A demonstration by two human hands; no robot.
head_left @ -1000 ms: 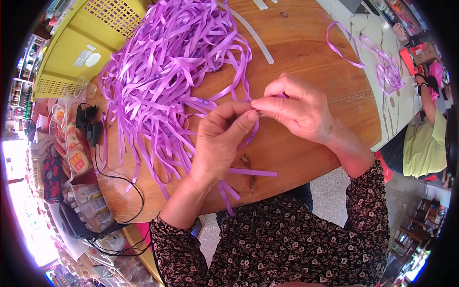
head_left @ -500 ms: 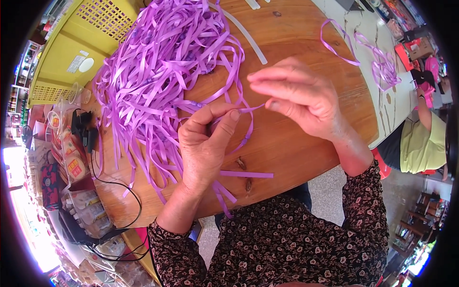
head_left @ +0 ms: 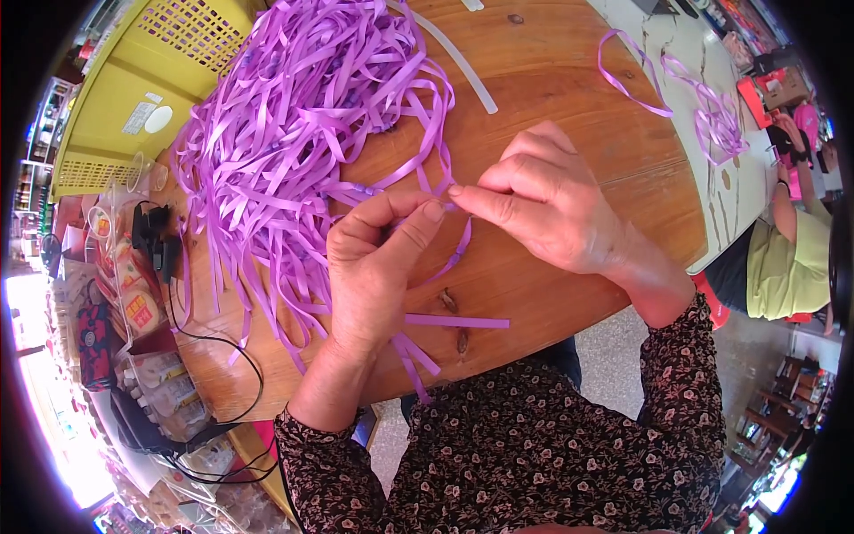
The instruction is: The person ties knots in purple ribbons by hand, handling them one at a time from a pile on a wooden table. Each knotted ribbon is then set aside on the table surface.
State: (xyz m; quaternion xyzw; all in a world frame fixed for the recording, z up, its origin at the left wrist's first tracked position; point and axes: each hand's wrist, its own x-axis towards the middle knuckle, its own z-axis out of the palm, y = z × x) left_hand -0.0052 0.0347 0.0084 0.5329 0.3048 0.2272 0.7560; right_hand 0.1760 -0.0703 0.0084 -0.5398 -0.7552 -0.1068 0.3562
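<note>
Person in dark floral top [head_left: 543, 445]; left hand [head_left: 374, 258] and right hand [head_left: 551, 205] bare.
Black ground, small pale-pink blossoms all over, finer brownish sprigs between; left sleeve [head_left: 329, 472] and right sleeve [head_left: 680, 378] same print, loose, three-quarter length; dark blue legwear [head_left: 567, 360], partly hidden.

Pinching a purple ribbon [head_left: 451, 206] in the left hand [head_left: 374, 258], with the right hand [head_left: 551, 200] close beside it, contact unclear, over a wooden table [head_left: 578, 107], near a heap of purple ribbons [head_left: 302, 116] and a yellow plastic crate [head_left: 182, 53].
</note>
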